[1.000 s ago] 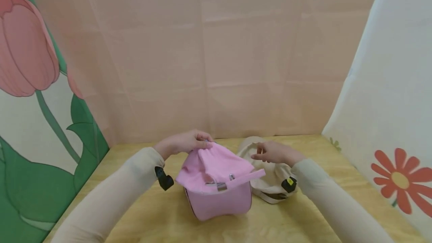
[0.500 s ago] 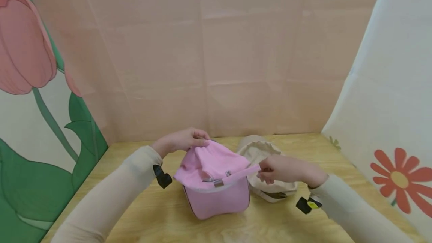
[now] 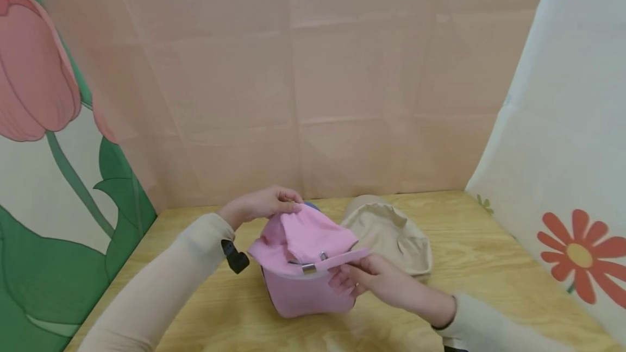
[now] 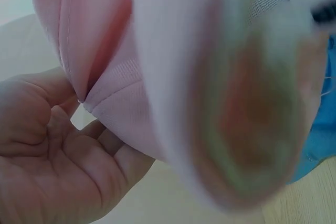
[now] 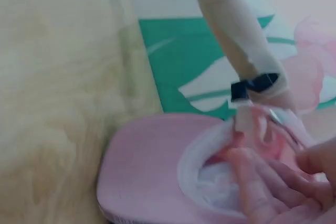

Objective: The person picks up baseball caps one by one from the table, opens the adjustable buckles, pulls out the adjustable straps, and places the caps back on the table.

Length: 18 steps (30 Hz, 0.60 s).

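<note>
on the wooden table (image 3: 210,308) in the head view sits a pink cap (image 3: 305,295), the left hand (image 3: 261,203) pinching its crown (image 3: 318,230), the right hand (image 3: 383,281) its strap (image 3: 344,258); a beige cap (image 3: 391,232) lies beside it. from the left wrist, something blue (image 4: 319,135) shows past it; from the right, its brim (image 5: 149,166).

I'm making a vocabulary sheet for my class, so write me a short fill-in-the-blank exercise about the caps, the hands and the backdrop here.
1. The cap gripped by the left hand is coloured ____.
2. In the head view, that cap is to the ____ of the beige cap.
3. At the free end of the strap is the person's ____ hand.
4. The large flower on the right-hand backdrop has ____ petals.

Missing words: pink; left; right; red.
</note>
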Available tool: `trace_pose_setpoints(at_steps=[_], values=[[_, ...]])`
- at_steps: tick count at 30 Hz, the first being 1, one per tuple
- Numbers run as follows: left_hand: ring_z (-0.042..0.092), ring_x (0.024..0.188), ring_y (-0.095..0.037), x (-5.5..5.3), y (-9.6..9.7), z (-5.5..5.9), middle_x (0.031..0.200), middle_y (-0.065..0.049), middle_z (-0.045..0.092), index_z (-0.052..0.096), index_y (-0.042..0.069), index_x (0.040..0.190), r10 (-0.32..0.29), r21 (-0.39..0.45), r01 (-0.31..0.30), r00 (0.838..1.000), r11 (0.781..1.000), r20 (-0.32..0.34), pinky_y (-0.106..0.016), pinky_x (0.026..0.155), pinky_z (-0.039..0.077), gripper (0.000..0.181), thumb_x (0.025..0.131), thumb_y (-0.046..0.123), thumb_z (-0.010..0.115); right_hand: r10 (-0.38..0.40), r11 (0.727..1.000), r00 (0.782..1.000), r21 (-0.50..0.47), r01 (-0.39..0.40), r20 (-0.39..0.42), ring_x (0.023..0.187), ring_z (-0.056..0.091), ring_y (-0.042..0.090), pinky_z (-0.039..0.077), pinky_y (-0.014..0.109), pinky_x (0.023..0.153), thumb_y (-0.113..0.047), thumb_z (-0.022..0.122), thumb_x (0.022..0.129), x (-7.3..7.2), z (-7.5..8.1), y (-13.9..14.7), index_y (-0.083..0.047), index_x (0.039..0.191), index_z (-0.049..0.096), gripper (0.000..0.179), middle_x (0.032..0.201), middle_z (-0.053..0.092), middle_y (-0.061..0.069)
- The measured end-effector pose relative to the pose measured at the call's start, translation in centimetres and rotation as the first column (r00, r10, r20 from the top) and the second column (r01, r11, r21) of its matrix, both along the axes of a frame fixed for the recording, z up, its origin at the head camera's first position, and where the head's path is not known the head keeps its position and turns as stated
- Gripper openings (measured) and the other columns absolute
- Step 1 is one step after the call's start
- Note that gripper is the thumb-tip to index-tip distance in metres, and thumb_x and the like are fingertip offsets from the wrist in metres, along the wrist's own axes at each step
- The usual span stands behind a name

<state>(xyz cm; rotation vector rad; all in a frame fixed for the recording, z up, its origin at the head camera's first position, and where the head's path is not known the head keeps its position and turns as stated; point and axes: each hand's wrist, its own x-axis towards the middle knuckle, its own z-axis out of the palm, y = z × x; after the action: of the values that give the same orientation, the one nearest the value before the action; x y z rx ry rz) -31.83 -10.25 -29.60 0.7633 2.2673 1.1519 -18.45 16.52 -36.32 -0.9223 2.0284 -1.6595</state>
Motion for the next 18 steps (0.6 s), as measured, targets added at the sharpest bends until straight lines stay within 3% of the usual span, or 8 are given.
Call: trace_pose_setpoints(at_steps=[6,10,14,18], values=[[0.057,0.080,-0.009,0.0,0.4,0.0,0.090,0.003,0.062,0.065,0.007,0.111,-0.008,0.008,0.008,1.000,1.000,0.007,-0.025,0.067,0.049,0.020,0.098,0.019,0.057,0.037,0.989,0.998,-0.145,-0.031,0.041,0.100,0.067,0.012,0.054,0.027,0.083,-0.015,0.035,0.106,0.1,-0.8,-0.7,0.023,0.125,0.042,0.042,0.115,0.055,0.042],[0.056,0.076,-0.008,0.1,0.5,0.3,0.087,0.003,0.061,0.064,0.004,0.112,-0.005,0.009,0.005,1.000,1.000,0.000,-0.023,0.064,0.047,0.021,0.098,0.018,0.056,0.022,0.982,0.998,-0.190,-0.011,0.058,0.102,0.066,0.012,0.054,0.026,0.084,-0.016,0.035,0.106,0.0,-1.2,-1.2,0.020,0.127,0.042,0.042,0.116,0.062,0.028],[0.057,0.076,-0.008,0.1,0.5,0.6,0.087,0.002,0.062,0.064,0.003,0.112,0.002,0.004,-0.002,1.000,1.000,-0.007,-0.023,0.065,0.048,0.021,0.098,0.017,0.056,0.017,0.962,0.993,-0.272,0.016,0.118,0.100,0.067,0.011,0.053,0.024,0.082,-0.014,0.041,0.105,-0.1,-1.4,-1.5,0.003,0.125,0.058,0.032,0.111,0.069,0.005],[0.058,0.076,-0.008,0.1,0.7,0.6,0.087,0.001,0.063,0.065,0.003,0.112,0.002,-0.001,-0.002,1.000,1.000,-0.011,-0.023,0.066,0.049,0.021,0.098,0.017,0.057,0.095,0.913,0.976,-0.407,-0.007,0.196,0.098,0.067,0.009,0.053,0.021,0.081,-0.009,0.043,0.103,-0.4,-1.7,-1.7,-0.015,0.116,0.067,0.028,0.106,0.071,-0.002]])
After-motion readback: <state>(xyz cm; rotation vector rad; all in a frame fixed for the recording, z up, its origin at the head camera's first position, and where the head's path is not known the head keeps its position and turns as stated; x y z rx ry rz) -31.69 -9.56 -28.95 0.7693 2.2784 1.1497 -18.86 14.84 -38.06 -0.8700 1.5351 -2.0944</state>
